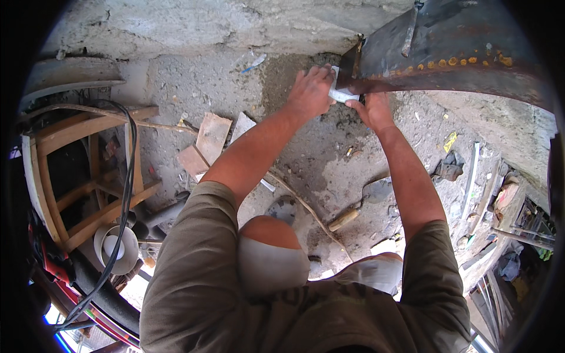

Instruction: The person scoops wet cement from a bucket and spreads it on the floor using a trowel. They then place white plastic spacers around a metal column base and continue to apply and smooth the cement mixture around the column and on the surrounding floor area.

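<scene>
A large dark metal piece with rust spots reaches in from the upper right. At its near left corner is a small white flat piece, perhaps a bit of tile, against the metal's lower edge. My left hand is closed on the white piece's left side. My right hand has its thumb on the white piece's right end, with its other fingers partly hidden by the metal edge. The ground beside my left hand looks dark and damp.
A trowel with a wooden handle lies below my right forearm, near a long stick. Broken tiles lie left of my left forearm. A wooden frame and black cable stand at left. A rough wall runs behind.
</scene>
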Demonstrator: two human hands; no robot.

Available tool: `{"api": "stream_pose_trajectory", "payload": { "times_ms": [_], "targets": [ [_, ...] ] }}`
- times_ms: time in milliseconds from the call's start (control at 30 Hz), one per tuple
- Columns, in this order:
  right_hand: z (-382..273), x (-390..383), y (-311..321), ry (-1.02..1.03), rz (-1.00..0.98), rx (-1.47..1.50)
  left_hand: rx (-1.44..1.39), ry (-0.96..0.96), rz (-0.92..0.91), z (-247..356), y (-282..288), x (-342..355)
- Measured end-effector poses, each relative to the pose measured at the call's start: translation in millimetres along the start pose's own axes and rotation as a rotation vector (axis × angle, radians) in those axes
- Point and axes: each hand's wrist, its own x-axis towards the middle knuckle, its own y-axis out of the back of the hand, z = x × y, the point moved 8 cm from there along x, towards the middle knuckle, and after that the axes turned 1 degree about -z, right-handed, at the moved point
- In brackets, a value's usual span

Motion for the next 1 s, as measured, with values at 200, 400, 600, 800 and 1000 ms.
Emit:
{"api": "stream_pose_trajectory", "payload": {
  "times_ms": [200,400,600,800,1000],
  "targets": [
    [5,1,-5,-0.088,-0.145,-0.139,0.058,0.028,0.014,4,-4,7],
    [-4,-1,-3,-0.139,-0.141,-0.133,0.068,-0.069,0.099,0,10,2],
    [-14,-6,-2,-0.199,-0.215,-0.142,0.137,-0.017,-0.030,7,1,10],
    [-11,-5,-6,-0.166,-0.188,-0.185,0.148,-0.034,-0.023,6,1,9],
    [-9,-6,-4,-0.206,-0.185,-0.147,0.184,-0.017,-0.095,11,1,14]
  ]
}}
